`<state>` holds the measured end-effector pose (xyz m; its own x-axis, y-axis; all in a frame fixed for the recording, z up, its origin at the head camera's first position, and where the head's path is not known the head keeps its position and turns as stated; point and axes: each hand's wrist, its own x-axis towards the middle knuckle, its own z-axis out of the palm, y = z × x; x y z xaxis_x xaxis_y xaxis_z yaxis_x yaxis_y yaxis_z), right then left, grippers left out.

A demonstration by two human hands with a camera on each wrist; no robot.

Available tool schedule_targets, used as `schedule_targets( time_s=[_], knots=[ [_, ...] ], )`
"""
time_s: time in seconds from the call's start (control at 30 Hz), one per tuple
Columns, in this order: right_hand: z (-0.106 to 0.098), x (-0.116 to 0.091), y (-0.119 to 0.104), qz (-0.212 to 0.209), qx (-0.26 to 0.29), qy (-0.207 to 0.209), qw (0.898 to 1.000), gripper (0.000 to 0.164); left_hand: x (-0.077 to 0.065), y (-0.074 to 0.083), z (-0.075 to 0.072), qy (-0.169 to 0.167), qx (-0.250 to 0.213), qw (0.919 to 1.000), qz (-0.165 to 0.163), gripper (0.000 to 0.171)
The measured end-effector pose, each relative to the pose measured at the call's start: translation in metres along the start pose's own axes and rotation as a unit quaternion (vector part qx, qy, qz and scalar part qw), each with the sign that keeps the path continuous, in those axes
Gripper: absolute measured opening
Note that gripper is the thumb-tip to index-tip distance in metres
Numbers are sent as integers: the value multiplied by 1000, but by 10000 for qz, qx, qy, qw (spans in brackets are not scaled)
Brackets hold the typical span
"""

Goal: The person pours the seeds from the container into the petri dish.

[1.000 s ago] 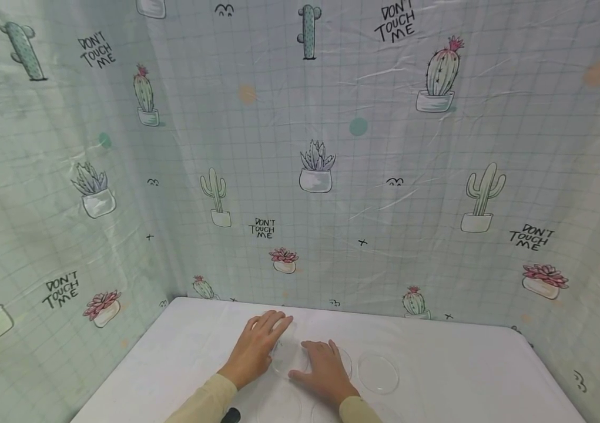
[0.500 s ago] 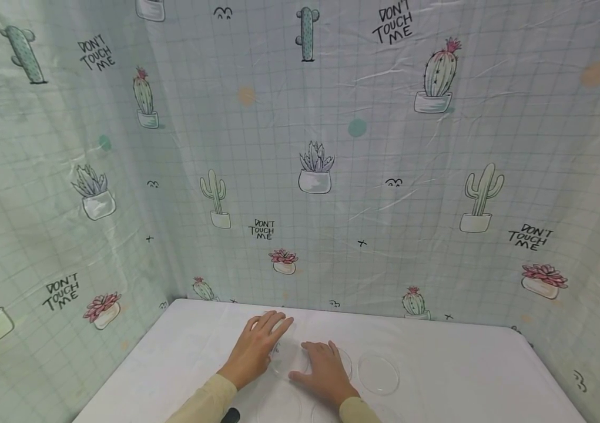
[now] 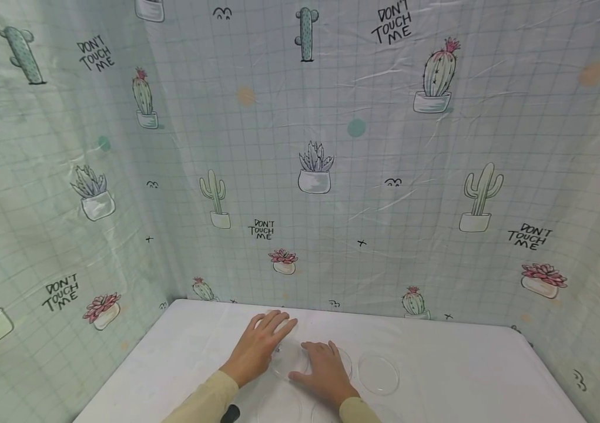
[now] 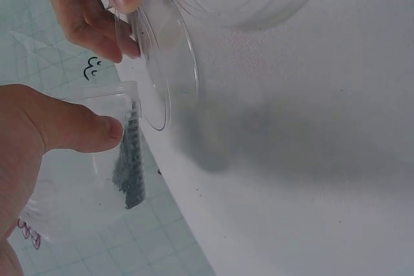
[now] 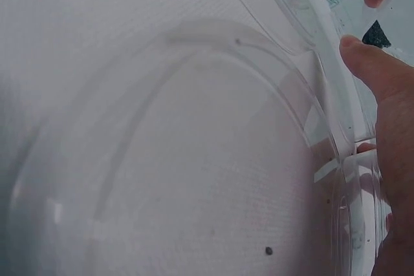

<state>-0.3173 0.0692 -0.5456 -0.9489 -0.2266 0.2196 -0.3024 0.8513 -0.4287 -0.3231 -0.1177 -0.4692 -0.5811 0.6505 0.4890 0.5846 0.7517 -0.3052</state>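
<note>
My left hand [image 3: 257, 346] grips a clear plastic container [image 4: 84, 166] with black granules [image 4: 132, 159] gathered along one edge. Its thumb [image 4: 97, 132] lies across the container's wall, as the left wrist view shows. Opposite, my right hand [image 3: 326, 370] pinches a clear, round petri dish [image 4: 184, 63] at its edge; the dish stands tilted beside the container's mouth. In the right wrist view the black granules [image 5: 376, 35] appear past the right thumb. Between my hands lies a faint round dish [image 3: 289, 367], partly hidden by fingers.
More clear petri dishes are on the white table [image 3: 469, 376]: one dish [image 3: 379, 374] right of my right hand, another [image 3: 278, 405] near the front, others partly hidden by the hand. Small dark specks [image 4: 199, 192] dot the tabletop. A cactus-print curtain [image 3: 331, 223] surrounds the table.
My left hand has shifted slightly to the right, its fingertips closer to the right hand. The right hand and the dishes on the table look unmoved.
</note>
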Motion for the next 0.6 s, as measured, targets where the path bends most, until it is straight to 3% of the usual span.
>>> schedule_targets(
  time_s=[0.27,0.6],
  knots=[
    [-1,-1,0,-65,58,18,10000,76,2,-2,0,128,-53,9998,173,77],
    [-5,-4,-3,-119,170,96,9997,74,4,-2,-4,-188,58,9996,186,78]
  ],
)
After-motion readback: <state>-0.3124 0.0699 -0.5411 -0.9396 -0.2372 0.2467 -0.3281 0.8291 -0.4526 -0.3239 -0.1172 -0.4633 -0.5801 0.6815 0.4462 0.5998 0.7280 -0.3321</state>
